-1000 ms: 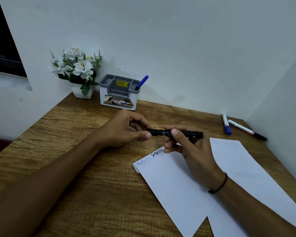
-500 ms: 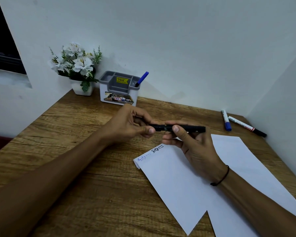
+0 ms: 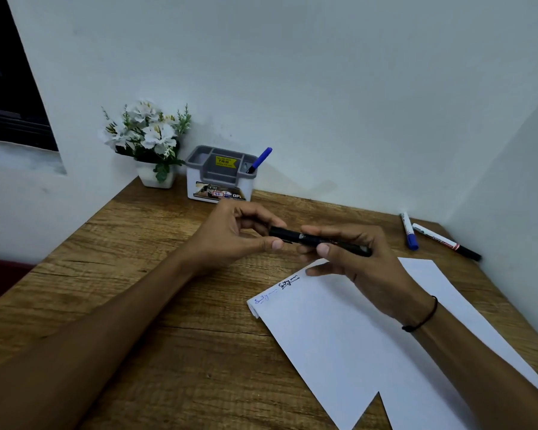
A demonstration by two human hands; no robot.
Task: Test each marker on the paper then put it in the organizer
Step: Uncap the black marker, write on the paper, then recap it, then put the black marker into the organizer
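Observation:
A black marker (image 3: 305, 236) is held level above the desk by both hands. My left hand (image 3: 230, 237) pinches its left end, where the cap is. My right hand (image 3: 354, 256) grips the barrel. Below them lies white paper (image 3: 354, 336) with blue and black scribbles near its top left corner. The grey and white organizer (image 3: 219, 178) stands at the back against the wall, with a blue marker (image 3: 260, 159) leaning in its right slot. Two more markers lie at the far right: a white one with a blue cap (image 3: 409, 231) and a white one with a black end (image 3: 444, 242).
A white pot of white artificial flowers (image 3: 148, 141) stands left of the organizer. Walls close the wooden desk (image 3: 137, 259) at the back and on the right. A dark window opening (image 3: 10, 88) is at the upper left.
Both hands, still holding the black marker, have stayed nearly in place; the view has shifted slightly. The left thumb and fingers remain on the marker's left end.

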